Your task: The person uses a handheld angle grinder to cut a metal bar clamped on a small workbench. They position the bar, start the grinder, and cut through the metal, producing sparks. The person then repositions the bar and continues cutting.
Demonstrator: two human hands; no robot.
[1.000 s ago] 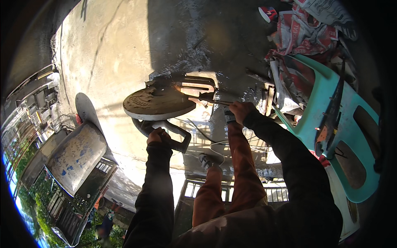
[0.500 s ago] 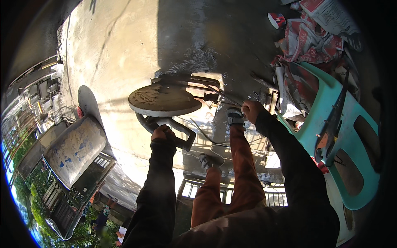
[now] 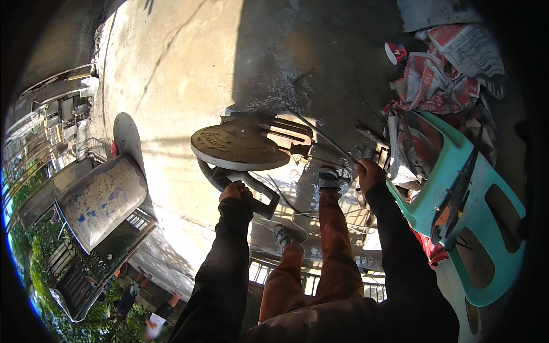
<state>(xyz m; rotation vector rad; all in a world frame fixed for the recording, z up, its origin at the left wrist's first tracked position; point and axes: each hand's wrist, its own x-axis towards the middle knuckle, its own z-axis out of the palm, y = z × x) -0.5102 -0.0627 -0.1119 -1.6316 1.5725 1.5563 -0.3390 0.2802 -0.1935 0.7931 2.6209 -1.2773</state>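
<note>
My left hand [image 3: 236,191] is closed round the dark curved frame [image 3: 264,200] under a round disc [image 3: 237,146]. The disc looks like a stool seat; its top is caked brown with raised marks, and its rim is pale. To the right, my right hand [image 3: 369,173] is closed on a thin dark rod [image 3: 326,137], which slants up and left past the disc. What the rod's far end is, I cannot make out. Dark metal bars [image 3: 286,130] show behind the disc's right edge. My sandalled foot [image 3: 330,178] stands just left of my right hand.
A green plastic chair [image 3: 437,150] lies to the right, with a long dark tool with orange parts [image 3: 454,200] on it. Crumpled cement bags [image 3: 437,80] and a paper cup [image 3: 394,54] are behind. At left stands a worn drum [image 3: 103,200]. A cable [image 3: 297,220] trails by my feet.
The view has shifted, so most things sit lower and further right. Both hands keep their hold; my right hand and the rod have moved slightly away from the disc.
</note>
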